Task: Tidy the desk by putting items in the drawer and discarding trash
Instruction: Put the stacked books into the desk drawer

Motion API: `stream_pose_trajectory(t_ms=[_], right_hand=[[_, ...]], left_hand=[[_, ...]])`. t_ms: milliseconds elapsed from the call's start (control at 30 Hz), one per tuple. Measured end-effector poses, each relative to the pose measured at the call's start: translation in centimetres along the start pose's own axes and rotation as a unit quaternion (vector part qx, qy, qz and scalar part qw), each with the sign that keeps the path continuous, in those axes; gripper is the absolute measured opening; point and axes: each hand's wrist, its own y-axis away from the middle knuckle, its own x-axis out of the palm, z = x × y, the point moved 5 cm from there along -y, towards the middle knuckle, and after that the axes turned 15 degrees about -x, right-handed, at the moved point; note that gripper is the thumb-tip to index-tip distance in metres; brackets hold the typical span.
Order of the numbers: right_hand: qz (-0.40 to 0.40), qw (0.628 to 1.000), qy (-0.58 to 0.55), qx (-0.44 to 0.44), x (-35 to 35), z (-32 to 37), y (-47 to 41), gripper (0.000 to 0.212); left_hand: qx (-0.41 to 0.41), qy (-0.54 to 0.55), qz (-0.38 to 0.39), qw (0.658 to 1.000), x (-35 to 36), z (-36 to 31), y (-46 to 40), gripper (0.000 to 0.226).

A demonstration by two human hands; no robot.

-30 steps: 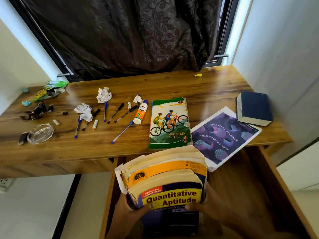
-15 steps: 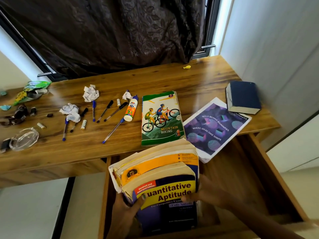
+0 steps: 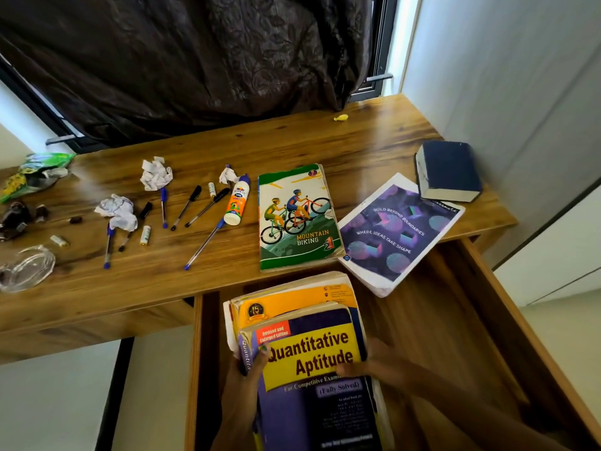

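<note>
Both my hands hold a stack of two thick books [image 3: 312, 356] inside the open wooden drawer [image 3: 455, 320], the "Quantitative Aptitude" book on top. My left hand [image 3: 247, 382] grips the stack's left edge, thumb on the cover. My right hand [image 3: 374, 366] grips its right edge. On the desk [image 3: 292, 141] lie a "Mountain Biking" book [image 3: 297, 219], a purple notebook [image 3: 396, 232] overhanging the drawer, and a dark blue book [image 3: 450, 170].
Left on the desk lie several pens [image 3: 205, 244], a glue bottle [image 3: 239, 201], crumpled paper balls [image 3: 118, 211], small batteries [image 3: 145, 235], a green wrapper [image 3: 35, 172], a clear glass dish [image 3: 27, 268] and a small yellow scrap [image 3: 340, 117]. A dark curtain [image 3: 195, 60] hangs behind; white wall stands right.
The stack of books has sunk lower into the drawer with both hands still on it. My view has tilted down and shifted right.
</note>
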Motion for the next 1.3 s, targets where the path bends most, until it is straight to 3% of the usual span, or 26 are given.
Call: stream_pose_trajectory(t_ms=[167,333,433,533,633,733,833,900,967,1100,1200,1300], right_hand=[[-0.017,0.999,-0.028,0.030,0.8,-2.1,0.5,0.040],[-0.042,0.996,-0.068,0.036,1.4,-4.2,1.1,0.057],[-0.060,0.994,-0.087,0.034,1.6,-4.6,1.4,0.073],[-0.072,0.990,-0.112,0.046,1.4,-4.6,2.1,0.066],[-0.083,0.988,-0.113,0.066,-0.1,-4.8,3.4,0.043],[-0.142,0.981,-0.112,0.064,-3.3,-5.1,5.3,0.040],[-0.173,0.981,-0.063,0.061,-6.9,-5.1,7.5,0.058],[-0.212,0.975,-0.011,0.063,-9.7,-5.1,9.2,0.042],[-0.251,0.965,0.019,0.067,-12.2,-4.8,10.9,0.021],[-0.305,0.946,0.067,0.084,-16.4,-4.3,13.6,0.008],[-0.310,0.939,0.103,0.107,-17.1,-3.8,14.1,0.007],[-0.323,0.916,0.192,0.138,-16.0,-2.9,14.2,0.019]], left_hand=[[-0.043,-0.015,0.004,0.999,0.3,2.5,-1.4,0.029],[-0.062,-0.056,-0.009,0.996,0.5,5.0,-2.3,0.058],[-0.054,-0.083,-0.033,0.995,0.9,5.4,-2.0,0.060],[-0.066,-0.076,-0.020,0.995,1.6,5.0,-1.8,0.043],[-0.052,-0.109,-0.007,0.993,3.4,4.5,-1.5,0.041],[-0.032,-0.099,0.024,0.994,7.1,4.7,-0.8,0.046],[-0.021,-0.123,0.047,0.991,11.3,5.6,-0.6,0.078],[-0.031,-0.130,0.084,0.987,14.4,6.3,-0.8,0.102],[-0.036,-0.164,0.129,0.977,17.3,6.8,-0.2,0.099],[-0.032,-0.252,0.220,0.942,21.8,7.4,2.2,0.096],[-0.040,-0.273,0.236,0.932,22.8,7.9,3.0,0.098],[-0.065,-0.275,0.221,0.934,22.2,8.5,3.0,0.075]])
